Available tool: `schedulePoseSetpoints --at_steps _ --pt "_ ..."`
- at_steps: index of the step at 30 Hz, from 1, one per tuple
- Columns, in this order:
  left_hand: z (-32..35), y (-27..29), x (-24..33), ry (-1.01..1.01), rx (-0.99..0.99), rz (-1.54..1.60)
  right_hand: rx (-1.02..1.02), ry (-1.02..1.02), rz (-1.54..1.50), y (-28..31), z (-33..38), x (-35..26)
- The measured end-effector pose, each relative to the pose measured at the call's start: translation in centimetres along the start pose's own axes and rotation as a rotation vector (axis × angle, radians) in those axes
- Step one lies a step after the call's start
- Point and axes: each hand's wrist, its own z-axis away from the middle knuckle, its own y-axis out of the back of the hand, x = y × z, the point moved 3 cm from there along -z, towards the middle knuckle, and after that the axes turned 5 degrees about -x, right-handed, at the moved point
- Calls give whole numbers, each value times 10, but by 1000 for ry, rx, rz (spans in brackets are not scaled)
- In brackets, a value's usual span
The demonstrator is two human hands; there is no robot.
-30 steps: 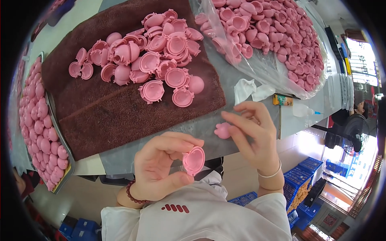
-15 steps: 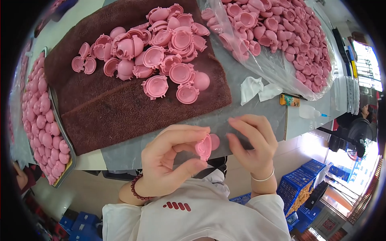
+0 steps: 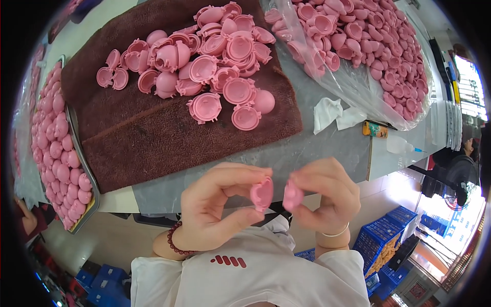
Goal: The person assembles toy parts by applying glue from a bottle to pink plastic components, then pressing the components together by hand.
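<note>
Between thumb and fingers, my left hand (image 3: 217,199) pinches a pink plastic half-shell (image 3: 262,194), its hollow side facing right. A small gap away, my right hand (image 3: 327,197) is closed on another pink plastic piece (image 3: 292,196), partly covered by my fingers. Both hands are in front of the table's near edge, close to my body. Beyond them, a brown towel (image 3: 194,146) carries a heap of pink half-shells (image 3: 203,69), some hollow side up, some joined in pairs.
At the left stands a tray (image 3: 82,153) full of closed pink balls (image 3: 56,148). A clear plastic bag (image 3: 353,97) of pink half-shells lies far right. Near it are white cloth scraps (image 3: 327,113), a small orange-green box (image 3: 375,129) and a blue-tipped bottle (image 3: 399,145). Blue crates (image 3: 378,235) stand lower right.
My right hand, apart and without a visible piece before, now holds a pink piece. The rounded part behind the left hand's shell no longer shows there. The view has shifted slightly.
</note>
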Motion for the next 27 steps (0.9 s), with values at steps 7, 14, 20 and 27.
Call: schedulePoseSetpoints --at_steps 7,14,20,27 --pt "-4 -6 5 -46 -38 -321 -58 115 21 -6 -3 0" --pt "-6 -7 8 -34 -69 -413 28 180 160 -10 9 -7" --pt "-10 -3 5 -124 -51 -441 76 298 42 -19 16 -9" --pt "-10 -4 7 -201 -31 -453 67 318 48 -21 15 -9"
